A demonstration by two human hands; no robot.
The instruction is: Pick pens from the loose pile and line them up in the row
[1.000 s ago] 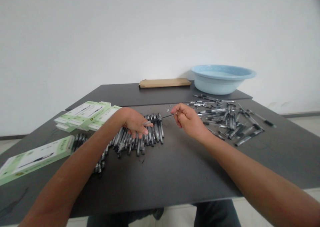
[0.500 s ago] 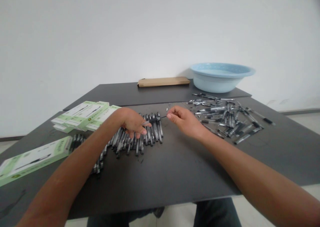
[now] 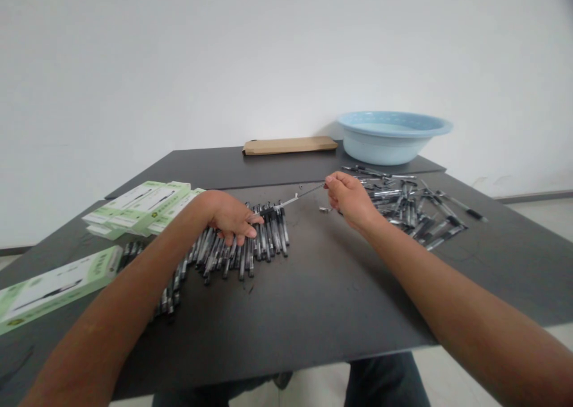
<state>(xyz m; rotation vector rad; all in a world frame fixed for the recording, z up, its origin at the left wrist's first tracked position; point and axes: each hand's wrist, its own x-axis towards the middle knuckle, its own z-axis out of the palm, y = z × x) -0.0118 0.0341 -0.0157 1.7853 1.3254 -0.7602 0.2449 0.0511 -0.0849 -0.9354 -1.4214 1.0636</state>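
Observation:
My left hand [image 3: 233, 218] is closed around a pen barrel, whose black grip [image 3: 268, 212] sticks out to the right over a spread of pens. A thin pen refill [image 3: 308, 190] runs from the barrel's open end up to my right hand [image 3: 347, 197]. Thumb and forefinger of that hand pinch its far end. The refill looks whitish near the barrel and grey nearer the fingers. Beneath and beside my left hand lie many clear pens with black ends [image 3: 244, 255], roughly side by side. A small metallic piece [image 3: 324, 209] lies just below my right hand.
Green-and-white pen boxes [image 3: 134, 207] are stacked at the left, and another box [image 3: 58, 287] lies nearer. Loose pens and parts [image 3: 416, 210] are heaped at the right. A flat piece of cardboard [image 3: 290, 145] and a light blue basin [image 3: 394, 138] stand at the back of the dark table [image 3: 313, 311].
My right hand has moved right and slightly away, pulling the refill farther out of the barrel, so a longer stretch shows. My left hand has stayed nearly in place.

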